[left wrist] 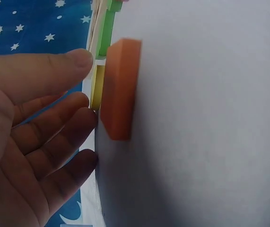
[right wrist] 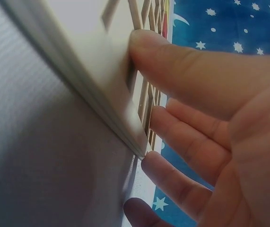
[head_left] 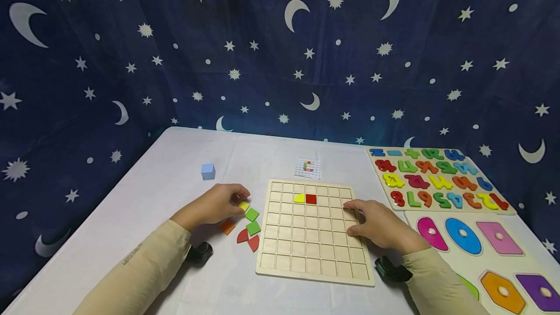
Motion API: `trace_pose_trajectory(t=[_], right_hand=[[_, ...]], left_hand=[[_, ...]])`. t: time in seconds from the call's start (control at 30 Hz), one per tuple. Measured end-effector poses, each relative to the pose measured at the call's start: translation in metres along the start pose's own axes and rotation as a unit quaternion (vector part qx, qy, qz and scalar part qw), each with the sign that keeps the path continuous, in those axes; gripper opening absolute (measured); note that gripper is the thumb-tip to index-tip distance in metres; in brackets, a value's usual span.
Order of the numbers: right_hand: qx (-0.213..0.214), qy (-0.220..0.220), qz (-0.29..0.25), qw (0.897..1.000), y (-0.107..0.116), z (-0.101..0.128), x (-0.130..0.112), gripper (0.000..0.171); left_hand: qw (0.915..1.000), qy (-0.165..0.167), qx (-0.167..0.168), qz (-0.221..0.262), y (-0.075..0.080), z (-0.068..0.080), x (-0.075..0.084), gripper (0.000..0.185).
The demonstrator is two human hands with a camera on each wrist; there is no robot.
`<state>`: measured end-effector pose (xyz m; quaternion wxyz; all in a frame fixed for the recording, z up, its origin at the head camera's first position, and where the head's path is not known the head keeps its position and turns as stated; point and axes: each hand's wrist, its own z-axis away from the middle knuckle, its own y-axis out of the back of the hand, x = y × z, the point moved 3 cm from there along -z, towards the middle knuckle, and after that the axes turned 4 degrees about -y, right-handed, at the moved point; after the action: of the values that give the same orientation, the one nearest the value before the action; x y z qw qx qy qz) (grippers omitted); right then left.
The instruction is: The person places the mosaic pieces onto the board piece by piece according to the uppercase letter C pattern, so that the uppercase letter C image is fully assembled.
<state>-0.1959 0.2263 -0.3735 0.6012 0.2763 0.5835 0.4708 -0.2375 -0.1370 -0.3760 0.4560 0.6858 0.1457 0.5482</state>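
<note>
A wooden grid board lies in the middle of the white table, with a yellow quarter-round piece and a red square seated in its second row. Left of the board lie loose pieces: two green squares, an orange piece and two red quarter-rounds. My left hand reaches into them. Its thumb and fingertips pinch a small yellow piece beside the orange piece. My right hand rests on the board's right side, its fingers straight, its thumb on the board's edge.
A light blue cube and a small pattern card lie behind the board. At the right are a number puzzle board and a shape puzzle board. A starry blue cloth hangs behind the table.
</note>
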Motion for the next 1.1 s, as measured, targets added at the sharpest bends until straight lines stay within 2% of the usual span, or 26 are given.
trace_pose_trajectory(t=[0.4,0.83,1.1], right_hand=[[-0.002,-0.006,-0.006,1.000,-0.001,-0.001,0.001,0.065],[-0.002,-0.005,-0.003,1.000,-0.001,-0.001,0.001,0.065],[0.000,-0.004,-0.006,1.000,-0.001,-0.001,0.000,0.065]], left_hand=[[0.9996,0.002,-0.013,-0.024,-0.001,-0.007,0.000,0.033],[0.9993,0.027,-0.010,-0.024,-0.001,-0.010,-0.001,0.029],[0.9989,0.029,-0.006,-0.036,0.001,-0.011,-0.003,0.027]])
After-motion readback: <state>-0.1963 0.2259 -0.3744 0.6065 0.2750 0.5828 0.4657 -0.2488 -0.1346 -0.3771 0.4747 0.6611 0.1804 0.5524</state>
